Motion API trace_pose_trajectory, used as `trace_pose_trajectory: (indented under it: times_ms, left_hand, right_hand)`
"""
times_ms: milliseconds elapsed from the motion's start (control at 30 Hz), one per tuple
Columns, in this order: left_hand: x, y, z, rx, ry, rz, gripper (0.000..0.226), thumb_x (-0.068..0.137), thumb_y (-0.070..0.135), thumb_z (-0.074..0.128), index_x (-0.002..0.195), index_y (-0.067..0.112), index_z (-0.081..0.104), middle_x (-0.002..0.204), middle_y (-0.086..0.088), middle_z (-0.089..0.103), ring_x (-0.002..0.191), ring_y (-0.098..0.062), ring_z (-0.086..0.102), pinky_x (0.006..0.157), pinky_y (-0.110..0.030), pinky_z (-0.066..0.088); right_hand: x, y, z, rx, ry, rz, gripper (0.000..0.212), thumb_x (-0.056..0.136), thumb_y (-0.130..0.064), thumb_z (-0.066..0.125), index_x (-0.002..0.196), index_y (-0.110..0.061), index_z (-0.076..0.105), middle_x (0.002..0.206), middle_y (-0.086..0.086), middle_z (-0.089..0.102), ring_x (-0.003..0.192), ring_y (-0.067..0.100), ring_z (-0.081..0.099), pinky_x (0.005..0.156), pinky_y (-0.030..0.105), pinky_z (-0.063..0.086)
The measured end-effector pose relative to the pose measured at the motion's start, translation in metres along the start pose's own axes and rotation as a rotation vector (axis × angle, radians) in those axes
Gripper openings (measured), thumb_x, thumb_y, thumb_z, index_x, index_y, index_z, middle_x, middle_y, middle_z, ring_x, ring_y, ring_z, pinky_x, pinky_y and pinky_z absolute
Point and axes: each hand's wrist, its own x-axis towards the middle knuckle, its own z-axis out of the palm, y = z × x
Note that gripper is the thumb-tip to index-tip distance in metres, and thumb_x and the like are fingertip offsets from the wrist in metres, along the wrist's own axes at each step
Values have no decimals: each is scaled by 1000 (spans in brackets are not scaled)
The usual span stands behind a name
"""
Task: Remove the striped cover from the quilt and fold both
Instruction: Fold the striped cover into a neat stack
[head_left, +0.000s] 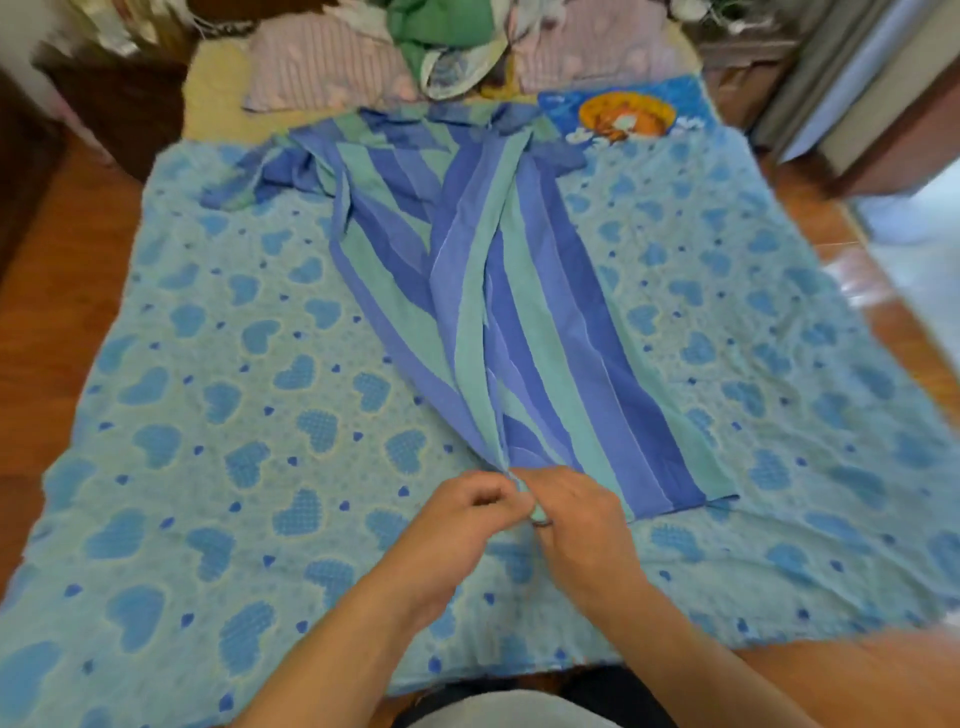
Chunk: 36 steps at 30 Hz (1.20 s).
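The striped cover (524, 291), blue and teal, lies bunched in a long strip down the middle of the bed, its far end rumpled near the pillows. Under it the quilt (249, 395), light blue with darker blue hearts, is spread flat across the bed. My left hand (462, 512) and my right hand (571, 506) meet at the near end of the cover, both pinching the same gathered corner of striped cloth. The pinched bit is mostly hidden between the fingers.
Pink striped pillows (322, 67) and a heap of green and pale clothes (441, 36) sit at the head of the bed. A blue cartoon-print cloth (628, 111) lies at the far right. Wooden floor (57, 270) runs along both sides; dark furniture (119, 104) stands at far left.
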Motion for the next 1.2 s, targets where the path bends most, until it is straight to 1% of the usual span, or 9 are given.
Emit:
trace_pose_trajectory:
  times_ms: [133, 233, 333, 433, 600, 733, 833, 933, 1200]
  left_hand:
    - [7, 15, -24, 267, 141, 394, 19, 88, 13, 72, 102, 25, 69, 111, 4, 61, 104, -6, 61, 97, -25, 46]
    - [27, 45, -25, 615, 36, 755, 46, 80, 22, 75, 123, 20, 58, 124, 3, 52, 119, -8, 51, 105, -22, 38]
    - [40, 83, -8, 808, -103, 932, 28, 81, 27, 60, 109, 22, 57, 108, 6, 56, 101, -15, 57, 88, -35, 49]
    - [43, 97, 2, 845, -117, 1122, 7, 92, 26, 58, 96, 21, 58, 93, 11, 53, 86, -9, 51, 74, -27, 45]
    - [30, 111, 3, 829, -340, 1078, 9, 100, 33, 55, 97, 26, 59, 90, 15, 52, 83, -4, 52, 73, -24, 42]
    - [14, 136, 9, 874, -475, 1131, 18, 96, 40, 61, 101, 23, 66, 136, 9, 45, 127, -7, 45, 102, -25, 40]
    - [0, 157, 14, 878, -591, 1150, 20, 96, 35, 64, 89, 16, 64, 113, 6, 60, 100, -8, 58, 84, -31, 47]
    - [-6, 166, 9, 958, -628, 1155, 21, 96, 36, 63, 83, 21, 55, 85, 7, 54, 77, -13, 52, 68, -34, 44]
    - [40, 140, -46, 1281, -401, 1081, 33, 95, 50, 57, 79, 22, 66, 90, 14, 50, 76, -10, 52, 66, -29, 43]
  right_hand:
    - [-2, -17, -56, 11, 125, 117, 27, 83, -21, 60, 104, -25, 76, 101, -18, 71, 95, -19, 59, 83, 2, 43]
    - [-8, -44, -95, -28, 172, 102, 15, 92, -26, 62, 105, -29, 69, 100, -25, 66, 88, -12, 63, 77, 9, 47]
    - [-14, -71, -121, -43, 276, 106, 28, 97, -37, 48, 100, -25, 72, 88, -16, 68, 82, -1, 63, 72, 15, 45]
    - [-19, -86, -141, 19, 453, 193, 27, 98, -34, 49, 99, -23, 74, 89, -16, 71, 84, -2, 65, 72, 8, 42]
    - [-18, -100, -161, 54, 537, 230, 20, 96, -38, 48, 89, -40, 67, 88, -30, 68, 83, -11, 63, 70, 2, 40]
    - [-12, -106, -174, 153, 372, 153, 25, 97, -35, 51, 88, -44, 72, 81, -12, 72, 70, 5, 65, 62, 7, 43]
    - [-7, -109, -180, 145, 272, 114, 22, 97, -35, 52, 93, -44, 72, 81, -17, 72, 71, -3, 66, 64, 5, 42]
    - [-5, -108, -181, 163, 251, 90, 22, 96, -38, 52, 92, -36, 74, 81, -15, 72, 72, 2, 66, 64, 7, 42]
    - [-7, -103, -191, 145, 330, 147, 24, 94, -25, 52, 89, -18, 74, 85, -13, 71, 78, 4, 65, 68, 7, 43]
